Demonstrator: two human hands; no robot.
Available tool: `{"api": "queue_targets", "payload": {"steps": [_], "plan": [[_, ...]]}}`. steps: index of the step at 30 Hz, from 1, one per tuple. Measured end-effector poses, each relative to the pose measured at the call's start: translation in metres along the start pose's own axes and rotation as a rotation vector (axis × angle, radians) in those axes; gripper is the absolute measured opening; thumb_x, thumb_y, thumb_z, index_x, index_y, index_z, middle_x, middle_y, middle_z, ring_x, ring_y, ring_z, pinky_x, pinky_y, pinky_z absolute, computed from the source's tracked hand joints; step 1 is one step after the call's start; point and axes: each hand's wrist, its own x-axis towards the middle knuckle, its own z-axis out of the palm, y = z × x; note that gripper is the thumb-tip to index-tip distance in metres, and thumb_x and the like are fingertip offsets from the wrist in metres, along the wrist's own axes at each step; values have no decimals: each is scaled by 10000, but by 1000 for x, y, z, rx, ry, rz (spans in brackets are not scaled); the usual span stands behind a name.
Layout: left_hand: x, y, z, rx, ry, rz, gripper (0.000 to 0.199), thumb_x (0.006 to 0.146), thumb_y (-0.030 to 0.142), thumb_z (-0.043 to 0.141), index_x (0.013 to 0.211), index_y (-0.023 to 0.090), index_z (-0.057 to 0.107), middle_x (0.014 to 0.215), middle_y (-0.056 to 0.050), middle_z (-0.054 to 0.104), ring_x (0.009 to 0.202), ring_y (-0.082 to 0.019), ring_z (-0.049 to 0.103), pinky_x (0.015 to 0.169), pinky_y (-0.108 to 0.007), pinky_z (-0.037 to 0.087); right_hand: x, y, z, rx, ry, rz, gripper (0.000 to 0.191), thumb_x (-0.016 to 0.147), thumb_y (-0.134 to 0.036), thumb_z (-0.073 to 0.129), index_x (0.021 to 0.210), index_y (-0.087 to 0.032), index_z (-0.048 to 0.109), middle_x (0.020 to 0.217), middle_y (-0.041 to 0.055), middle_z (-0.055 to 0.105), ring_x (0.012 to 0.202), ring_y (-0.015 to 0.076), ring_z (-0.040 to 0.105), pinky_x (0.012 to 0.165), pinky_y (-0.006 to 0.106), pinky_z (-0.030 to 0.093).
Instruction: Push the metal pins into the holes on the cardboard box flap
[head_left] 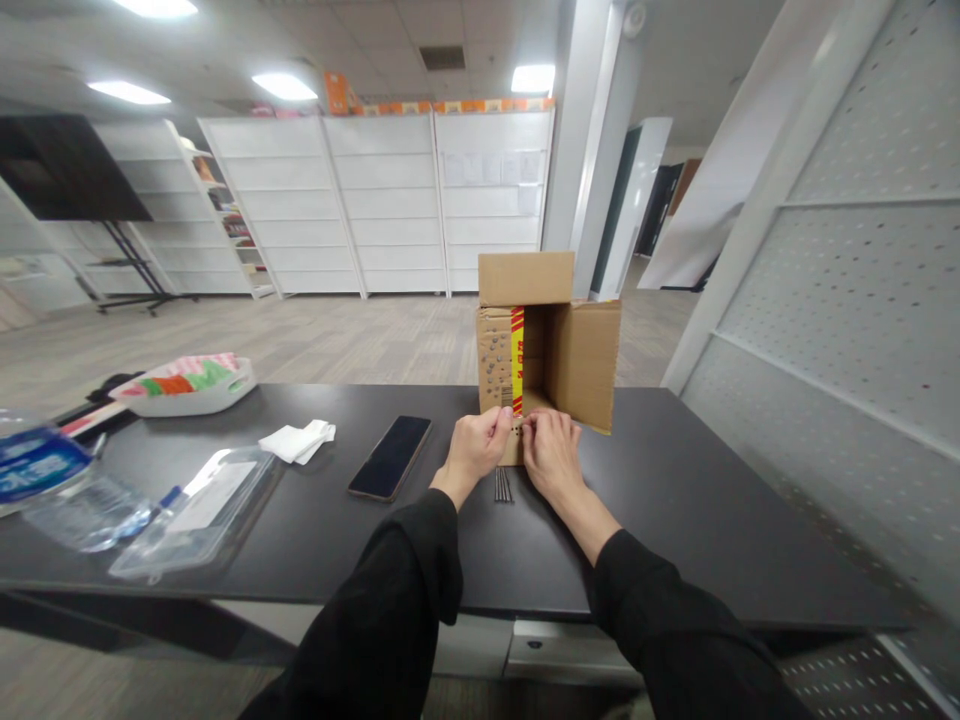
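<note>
- The open brown cardboard box, with a yellow-and-red tape strip, stands near the desk's far edge, right of its middle.
- The left hand is almost closed, thumb and forefinger pinched together at the box's lower front; anything between them is too small to tell.
- The right hand is half curled against the box's lower flap, hiding part of it; its grip cannot be told.
- Thin dark metal nails lie between the wrists, just in front of the flap.
- A black smartphone lies left of the left hand.
- Farther left are folded white tissue and a clear plastic case.
- A clear, blue-labelled bottle overlaps the view of the desk's left end, near a white tray by the far edge.
</note>
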Motion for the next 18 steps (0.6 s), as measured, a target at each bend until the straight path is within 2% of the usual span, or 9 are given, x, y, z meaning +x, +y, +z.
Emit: {"api": "queue_targets", "payload": {"steps": [7, 18], "plan": [[0, 1, -1, -13, 13, 1, 453, 966, 388, 351, 558, 194, 375, 483, 41, 362, 451, -72, 307, 494, -234, 240, 0, 0, -1, -20, -32, 10, 175, 961, -242, 396, 926, -183, 557, 926, 100, 628, 898, 257, 479, 766, 368, 298], [0, 1, -1, -24, 13, 1, 450, 965, 384, 355, 557, 194, 368, 481, 43, 360, 446, -69, 310, 496, -231, 246, -1, 1, -2, 9, -59, -6, 179, 959, -247, 400, 917, -183, 562, 916, 93, 644, 889, 249, 498, 761, 362, 296]]}}
